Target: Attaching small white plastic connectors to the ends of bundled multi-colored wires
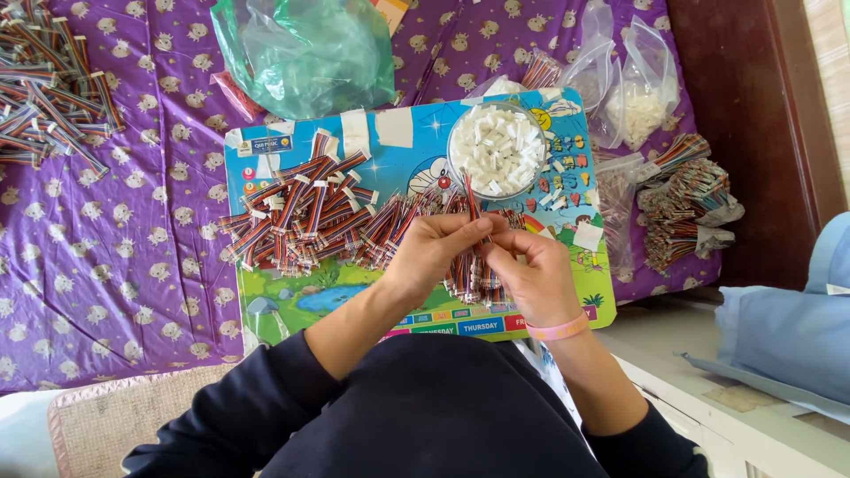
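We found both hands raised together over the middle of a colourful laminated cartoon board that lay on a purple patterned plastic cloth. The left hand was closed, thumb and fingers pinched on a short flat ribbon of multicoloured wires, whose free end stood up toward a round clear bowl of small white plastic connector housings. The right hand, with a pink band at the wrist, was also closed, its fingertips meeting the left at the lower end of the same ribbon. We could not tell whether a housing sat between the fingers; that point was hidden.

We judged the step in hand to be the fitting or checking of one ribbon's end. Any next move would call for a fine pinch and steady alignment, since the wires looked thin and limp and the housings small, hard and smooth.

A loose heap of like ribbons with white ends lay on the board to the left of the hands. A crumpled green translucent bag and clear bags of white parts lay beyond.
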